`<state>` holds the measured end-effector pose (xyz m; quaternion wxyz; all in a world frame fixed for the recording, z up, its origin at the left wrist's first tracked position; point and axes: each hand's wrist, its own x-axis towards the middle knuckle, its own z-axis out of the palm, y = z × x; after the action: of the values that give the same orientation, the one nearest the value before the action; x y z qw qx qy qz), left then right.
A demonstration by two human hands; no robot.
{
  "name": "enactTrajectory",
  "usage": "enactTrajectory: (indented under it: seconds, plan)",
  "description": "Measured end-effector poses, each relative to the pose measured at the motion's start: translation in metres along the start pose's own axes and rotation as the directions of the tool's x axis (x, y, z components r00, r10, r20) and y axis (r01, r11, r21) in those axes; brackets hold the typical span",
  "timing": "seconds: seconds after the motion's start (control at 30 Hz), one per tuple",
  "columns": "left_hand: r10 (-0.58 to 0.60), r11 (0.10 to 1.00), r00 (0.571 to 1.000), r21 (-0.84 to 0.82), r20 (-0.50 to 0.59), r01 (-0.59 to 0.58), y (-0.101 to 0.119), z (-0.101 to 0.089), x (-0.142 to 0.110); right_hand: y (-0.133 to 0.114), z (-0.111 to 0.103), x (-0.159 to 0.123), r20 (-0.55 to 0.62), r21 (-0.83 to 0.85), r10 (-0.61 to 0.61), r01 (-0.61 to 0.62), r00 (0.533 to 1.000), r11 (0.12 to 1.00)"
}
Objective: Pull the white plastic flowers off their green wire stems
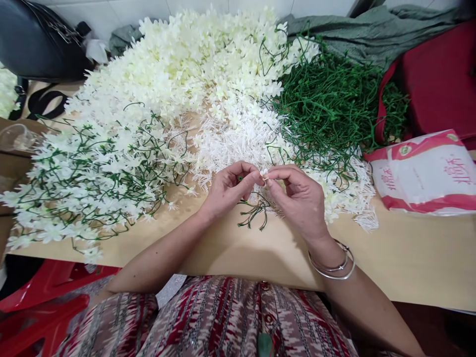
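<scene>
White and tiny, the piece [265,173] (mostly hidden from view) is pinched between both hands [231,191] [299,199].

Blossom heap [178,64] behind stamen pile [238,141]; stem pile [330,99] right; stemmed flowers [100,168] left; all on table [409,253].

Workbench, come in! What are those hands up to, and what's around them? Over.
Left hand and right hand meeting, fingertips on small pale piece. White flower heap beyond. Green stem heap beyond, rightward.
</scene>
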<state>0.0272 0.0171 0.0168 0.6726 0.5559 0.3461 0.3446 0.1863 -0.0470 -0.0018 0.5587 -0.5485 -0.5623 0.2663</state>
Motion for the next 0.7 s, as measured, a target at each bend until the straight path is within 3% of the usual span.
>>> enactTrajectory:
  seconds: [0.4, 0.7]
  plan:
    - [0.031, 0.999, 0.999, -0.012, 0.009, -0.031, -0.011, -0.004, 0.002, 0.001, 0.002, -0.001, -0.008, 0.068, 0.051, -0.051, 0.999, 0.996]
    - [0.147, 0.969, 0.988, 0.207, -0.045, -0.135, -0.011, -0.004, -0.002, 0.006, 0.005, -0.004, -0.018, 0.1, 0.065, -0.062, 0.998, 0.993]
